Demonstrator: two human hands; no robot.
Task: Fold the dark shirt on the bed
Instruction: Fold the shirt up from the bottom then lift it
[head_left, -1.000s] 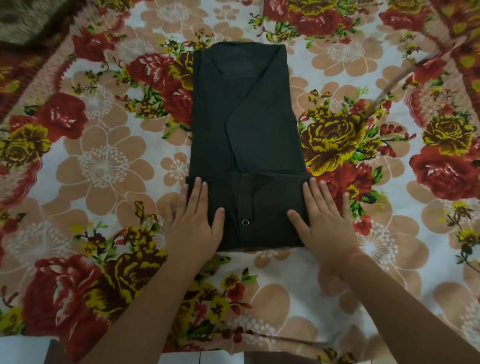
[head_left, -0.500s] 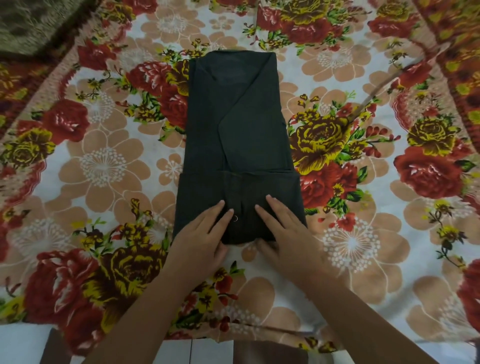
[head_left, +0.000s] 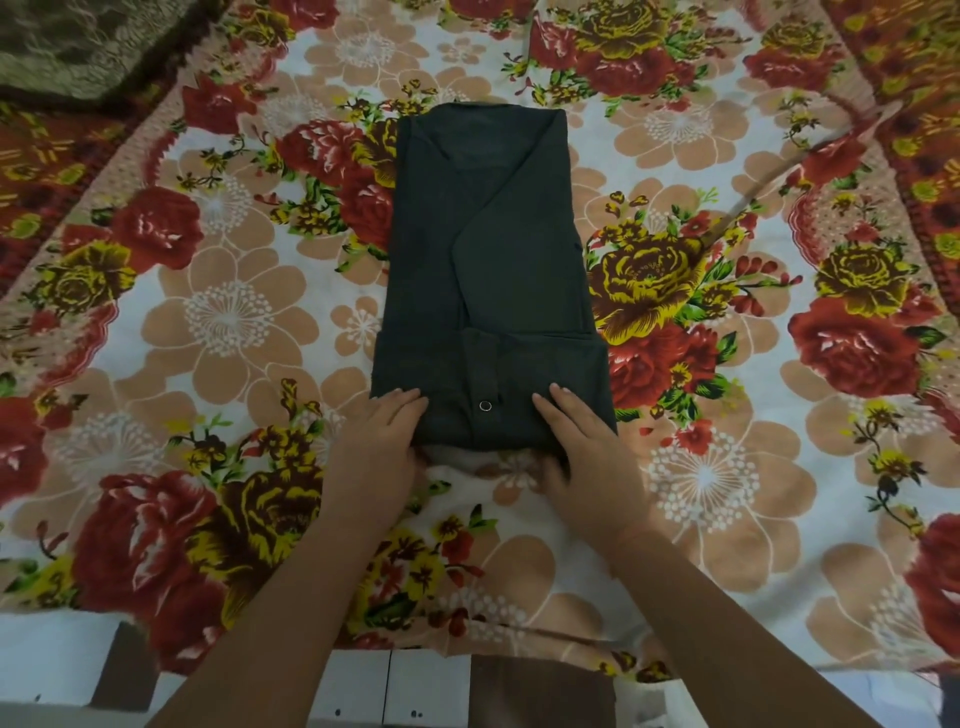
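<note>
Head view: dark shirt (head_left: 488, 270) mid-bed, sides folded in, hem band turned up. Left hand (head_left: 379, 447) and right hand (head_left: 582, 457) pinch near fold edge. Remaining, by judgement: final lengthwise fold.

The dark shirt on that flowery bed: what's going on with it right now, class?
A person is folding the dark shirt on a floral bedsheet. It already lies as a narrow rectangle, with its near end turned up once so a snap button shows. The left hand and right hand are at the near corners, thumbs on top and fingers apparently tucked under the edge, probably ready for another fold away from the person.
</note>
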